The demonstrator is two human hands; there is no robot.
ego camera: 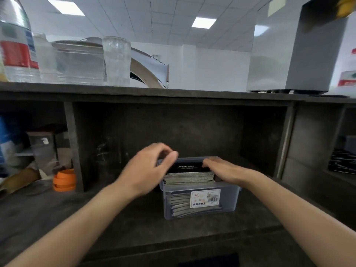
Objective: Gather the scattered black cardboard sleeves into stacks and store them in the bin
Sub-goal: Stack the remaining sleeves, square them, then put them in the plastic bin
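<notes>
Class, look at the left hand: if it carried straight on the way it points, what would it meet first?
Probably the stack of black sleeves in the bin; the left hand is blurred, so depth is uncertain.

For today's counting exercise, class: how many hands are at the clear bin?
2. The left hand, blurred, is at the left end of the sleeve stack; the right hand rests on its right end, over the bin.
</notes>
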